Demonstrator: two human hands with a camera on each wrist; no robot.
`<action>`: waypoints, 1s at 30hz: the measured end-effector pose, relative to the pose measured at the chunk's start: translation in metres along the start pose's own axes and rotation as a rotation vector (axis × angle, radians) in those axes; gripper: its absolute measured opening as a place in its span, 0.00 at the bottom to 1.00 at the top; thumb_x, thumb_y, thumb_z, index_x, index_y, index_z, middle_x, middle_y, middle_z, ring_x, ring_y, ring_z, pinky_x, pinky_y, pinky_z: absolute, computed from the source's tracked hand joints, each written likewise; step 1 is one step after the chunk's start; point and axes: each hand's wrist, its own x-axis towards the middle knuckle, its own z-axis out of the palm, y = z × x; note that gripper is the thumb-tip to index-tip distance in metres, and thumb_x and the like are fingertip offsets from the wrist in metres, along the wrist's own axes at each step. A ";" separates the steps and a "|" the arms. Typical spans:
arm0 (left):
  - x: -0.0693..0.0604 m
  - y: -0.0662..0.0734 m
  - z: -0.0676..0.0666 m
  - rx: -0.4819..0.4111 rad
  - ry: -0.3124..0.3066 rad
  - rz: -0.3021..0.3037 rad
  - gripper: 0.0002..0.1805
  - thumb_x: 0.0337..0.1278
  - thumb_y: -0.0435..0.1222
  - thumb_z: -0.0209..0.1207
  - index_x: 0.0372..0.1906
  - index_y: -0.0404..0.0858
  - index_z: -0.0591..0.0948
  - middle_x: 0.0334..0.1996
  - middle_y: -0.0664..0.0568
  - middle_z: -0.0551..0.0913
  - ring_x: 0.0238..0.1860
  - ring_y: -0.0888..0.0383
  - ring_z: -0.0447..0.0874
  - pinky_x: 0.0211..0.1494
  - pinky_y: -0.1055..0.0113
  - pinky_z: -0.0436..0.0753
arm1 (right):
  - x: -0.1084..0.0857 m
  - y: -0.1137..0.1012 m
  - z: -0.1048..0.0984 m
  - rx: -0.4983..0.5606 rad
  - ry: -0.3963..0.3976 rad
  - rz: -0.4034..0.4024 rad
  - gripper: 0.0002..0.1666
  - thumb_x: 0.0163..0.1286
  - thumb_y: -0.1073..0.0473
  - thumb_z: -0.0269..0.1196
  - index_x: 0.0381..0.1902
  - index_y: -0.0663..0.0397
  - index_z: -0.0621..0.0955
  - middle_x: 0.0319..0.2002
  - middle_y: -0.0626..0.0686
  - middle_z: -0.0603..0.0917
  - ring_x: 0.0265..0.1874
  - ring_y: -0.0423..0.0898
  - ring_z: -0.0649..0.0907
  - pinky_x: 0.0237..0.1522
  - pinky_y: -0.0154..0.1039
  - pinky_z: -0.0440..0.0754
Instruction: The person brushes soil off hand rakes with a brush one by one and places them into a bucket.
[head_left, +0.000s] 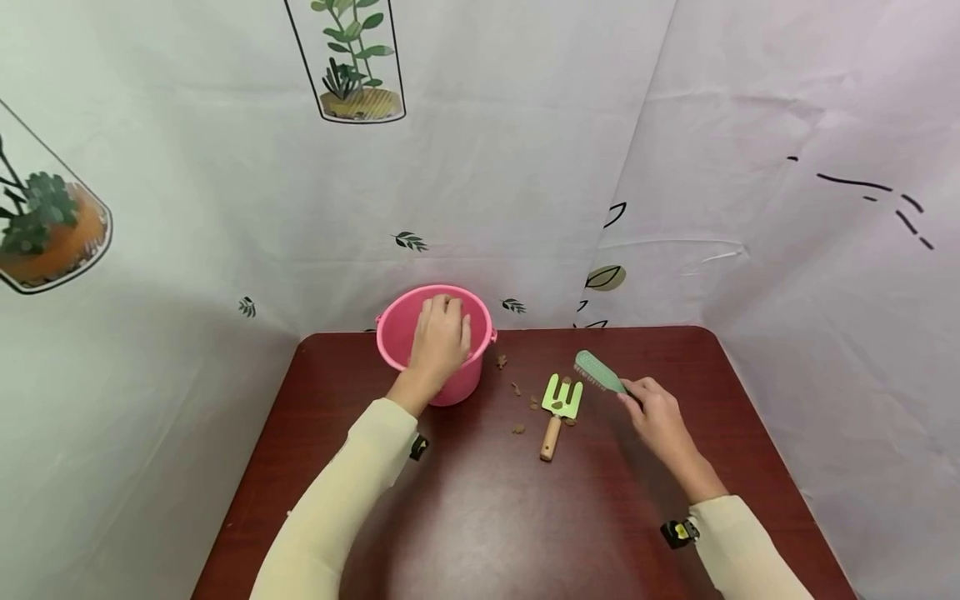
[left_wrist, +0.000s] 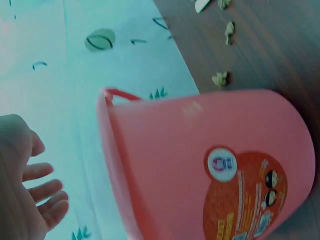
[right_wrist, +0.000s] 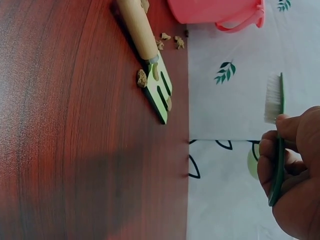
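Fork at nine o'clock from your nearer right hand, tines to twelve | fingers gripping brush | left hand above bucket, fingers loose, empty

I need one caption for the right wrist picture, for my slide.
The right hand holds a green brush; a garden fork lies on the table, with brown bits on and around it.
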 end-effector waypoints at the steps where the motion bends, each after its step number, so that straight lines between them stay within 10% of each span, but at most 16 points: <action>1: -0.002 0.003 -0.001 -0.014 0.024 0.028 0.14 0.71 0.36 0.58 0.51 0.27 0.80 0.50 0.34 0.80 0.51 0.39 0.77 0.58 0.48 0.79 | 0.000 0.000 0.000 0.001 0.004 -0.001 0.17 0.67 0.69 0.69 0.52 0.72 0.85 0.37 0.60 0.83 0.27 0.46 0.78 0.27 0.39 0.75; 13: -0.039 0.042 0.009 -0.082 0.264 0.318 0.20 0.57 0.34 0.67 0.52 0.27 0.81 0.48 0.35 0.80 0.49 0.41 0.77 0.53 0.52 0.80 | 0.000 0.004 -0.002 -0.004 0.038 -0.029 0.17 0.65 0.71 0.70 0.51 0.73 0.85 0.36 0.61 0.83 0.28 0.49 0.81 0.27 0.42 0.77; 30: -0.097 0.085 0.081 0.048 -0.068 0.366 0.25 0.60 0.49 0.68 0.51 0.33 0.80 0.43 0.44 0.79 0.42 0.49 0.75 0.44 0.60 0.80 | -0.002 0.010 0.002 0.012 -0.016 -0.016 0.16 0.67 0.70 0.68 0.52 0.72 0.85 0.37 0.60 0.83 0.27 0.45 0.78 0.26 0.38 0.75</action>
